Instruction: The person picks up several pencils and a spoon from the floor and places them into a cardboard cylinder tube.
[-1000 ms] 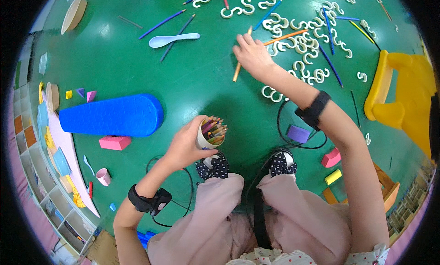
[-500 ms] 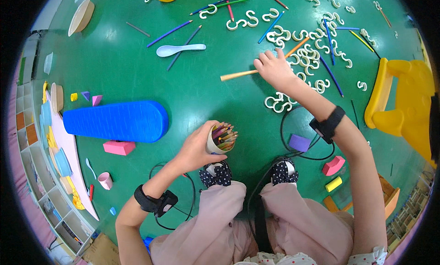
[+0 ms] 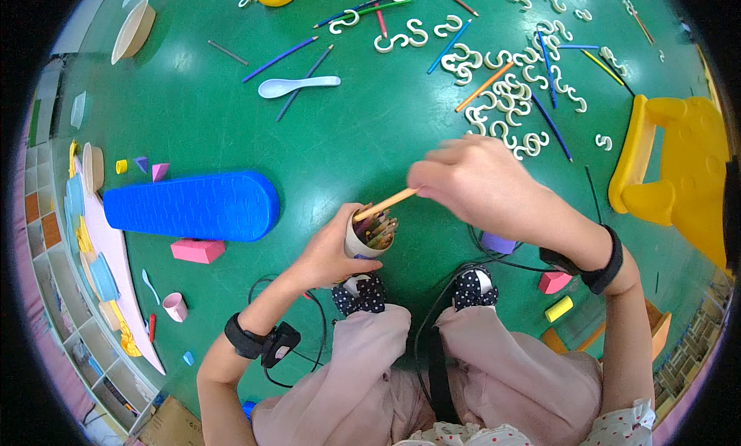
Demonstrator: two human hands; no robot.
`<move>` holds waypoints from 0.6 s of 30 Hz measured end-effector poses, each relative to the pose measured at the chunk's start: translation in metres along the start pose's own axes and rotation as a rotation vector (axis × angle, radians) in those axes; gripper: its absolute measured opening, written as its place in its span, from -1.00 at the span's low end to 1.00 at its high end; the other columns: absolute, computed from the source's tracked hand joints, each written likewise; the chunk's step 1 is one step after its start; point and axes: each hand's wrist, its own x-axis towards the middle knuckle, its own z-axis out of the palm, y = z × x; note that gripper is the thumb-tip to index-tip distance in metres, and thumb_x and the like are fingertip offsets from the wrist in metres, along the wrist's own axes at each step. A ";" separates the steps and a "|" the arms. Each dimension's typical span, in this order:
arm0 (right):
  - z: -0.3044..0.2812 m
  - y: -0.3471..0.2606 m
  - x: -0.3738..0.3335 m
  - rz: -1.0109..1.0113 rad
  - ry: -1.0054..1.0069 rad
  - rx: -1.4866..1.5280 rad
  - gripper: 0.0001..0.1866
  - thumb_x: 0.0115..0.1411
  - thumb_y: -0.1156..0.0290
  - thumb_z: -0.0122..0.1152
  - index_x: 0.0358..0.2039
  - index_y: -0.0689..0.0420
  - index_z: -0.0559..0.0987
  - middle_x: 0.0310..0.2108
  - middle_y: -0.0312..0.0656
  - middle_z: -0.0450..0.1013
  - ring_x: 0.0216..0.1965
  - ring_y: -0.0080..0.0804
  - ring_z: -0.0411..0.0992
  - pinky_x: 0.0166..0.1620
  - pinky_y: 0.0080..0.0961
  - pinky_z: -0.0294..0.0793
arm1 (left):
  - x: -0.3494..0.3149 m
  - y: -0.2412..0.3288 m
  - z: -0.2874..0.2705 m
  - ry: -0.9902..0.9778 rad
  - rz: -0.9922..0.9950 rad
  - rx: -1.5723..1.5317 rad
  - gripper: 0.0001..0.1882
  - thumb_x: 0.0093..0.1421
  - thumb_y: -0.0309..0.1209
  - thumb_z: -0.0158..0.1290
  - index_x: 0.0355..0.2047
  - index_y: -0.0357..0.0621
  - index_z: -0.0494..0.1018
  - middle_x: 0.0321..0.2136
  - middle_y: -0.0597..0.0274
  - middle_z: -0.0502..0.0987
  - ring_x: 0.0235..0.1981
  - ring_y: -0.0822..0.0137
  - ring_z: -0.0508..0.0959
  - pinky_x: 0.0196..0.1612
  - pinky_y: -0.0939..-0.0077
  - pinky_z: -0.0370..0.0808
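Observation:
Wrapped around a white cup (image 3: 359, 246) is my left hand (image 3: 328, 249); the cup stands full of colored pencils (image 3: 380, 231), several points showing above its rim. A pale wooden stick (image 3: 386, 204) is pinched in my right hand (image 3: 471, 176). Its lower end slants into the cup's mouth at the far left side of the rim, while its other end is hidden in my fingers. Beyond my right hand lies a pile of white S-shaped hooks (image 3: 505, 99). An orange pencil (image 3: 484, 87) rests at the edge of that pile.
A long blue block (image 3: 193, 205) lies to the left, with a pink block (image 3: 197, 251) beside it. A pale blue spoon (image 3: 299, 86) crosses a pencil at the far side. On the right stands a yellow plastic chair-like piece (image 3: 679, 160). Black cables (image 3: 417, 330) run near my feet.
My right hand has come nearer from the hook pile, bringing the wooden stick to the cup, and its end now sits in the mouth. My left hand still holds the cup.

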 end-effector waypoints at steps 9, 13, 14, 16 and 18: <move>0.061 0.004 0.017 -0.183 0.234 -0.051 -0.75 -0.06 0.40 0.11 -0.29 0.03 0.49 -0.13 -0.18 0.36 -0.04 -0.30 0.32 0.08 -0.04 0.19 | 0.000 -0.002 0.009 -0.024 0.027 0.039 -0.14 -0.24 -0.38 0.35 0.05 -0.25 0.12 -0.07 -0.07 0.39 0.01 0.12 0.40 0.06 0.33 0.32; 0.068 0.098 -0.002 0.367 0.238 -0.327 -0.63 -0.11 0.50 0.14 -0.20 0.07 0.44 -0.09 -0.13 0.34 -0.01 -0.19 0.31 0.04 0.01 0.20 | 0.000 0.002 0.010 -0.036 0.020 0.002 -0.17 -0.23 -0.44 0.36 0.03 -0.23 0.14 -0.08 0.11 0.37 -0.02 0.33 0.38 0.07 0.44 0.29; 0.067 0.122 -0.013 0.471 0.196 -0.416 -0.60 -0.10 0.52 0.13 -0.16 0.06 0.42 -0.04 -0.12 0.31 0.01 -0.17 0.29 0.04 0.02 0.20 | -0.001 0.003 0.010 -0.023 0.039 0.016 -0.17 -0.23 -0.43 0.36 0.03 -0.23 0.14 -0.09 0.11 0.38 -0.02 0.33 0.38 0.07 0.44 0.29; 0.062 0.157 -0.033 0.659 0.113 -0.523 -0.52 -0.08 0.56 0.10 -0.07 -0.01 0.38 0.04 -0.09 0.24 0.06 -0.14 0.25 0.03 0.06 0.20 | -0.001 -0.002 0.010 -0.010 0.042 0.038 -0.17 -0.23 -0.40 0.36 0.03 -0.22 0.14 -0.09 0.05 0.40 -0.02 0.23 0.40 0.05 0.39 0.32; 0.059 0.179 -0.050 0.766 0.097 -0.586 -0.44 -0.05 0.58 0.07 0.02 -0.11 0.34 0.10 -0.09 0.18 0.10 -0.14 0.20 0.04 0.11 0.20 | -0.002 -0.005 0.011 0.002 0.040 0.060 -0.17 -0.23 -0.38 0.36 0.03 -0.21 0.14 -0.09 -0.01 0.41 -0.02 0.12 0.42 0.03 0.34 0.34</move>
